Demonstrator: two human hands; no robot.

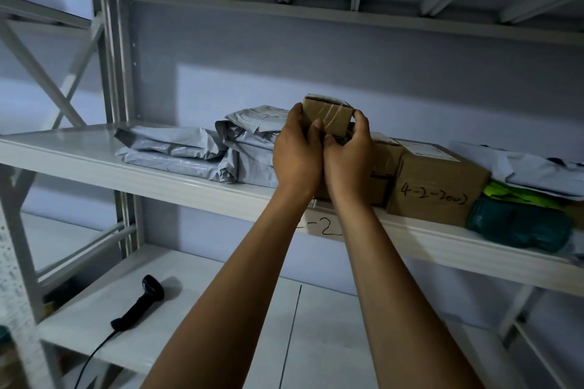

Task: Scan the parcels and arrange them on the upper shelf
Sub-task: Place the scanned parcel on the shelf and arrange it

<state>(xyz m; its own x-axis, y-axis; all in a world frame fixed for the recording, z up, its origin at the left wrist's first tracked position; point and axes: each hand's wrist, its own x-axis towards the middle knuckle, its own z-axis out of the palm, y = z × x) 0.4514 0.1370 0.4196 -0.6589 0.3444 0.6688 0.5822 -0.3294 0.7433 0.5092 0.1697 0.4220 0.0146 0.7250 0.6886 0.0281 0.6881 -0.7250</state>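
Both hands were raised to the upper shelf and closed around one small box; the left hand gripped its left side with the fingers wrapped behind and the thumb on the front face; the right hand gripped its right side, fingers curled over the far corner, thumb tucked under the front; the two hands touched each other along their inner edges below the box. The box was brown cardboard, taped across the top, held slightly tilted above the shelf surface; whether its base touched anything beneath could not be told, since the hands hid it.

Just left of the left hand lay a heap of grey bags, the nearest one touching or passing behind that hand; just right of the right hand, partly behind it, stood a carton; beyond that, a larger carton marked in handwriting on its front; further right, a green bag under a pale bag.

Well below the left forearm, on the lower shelf, lay a black scanner with its cable running toward the near edge.
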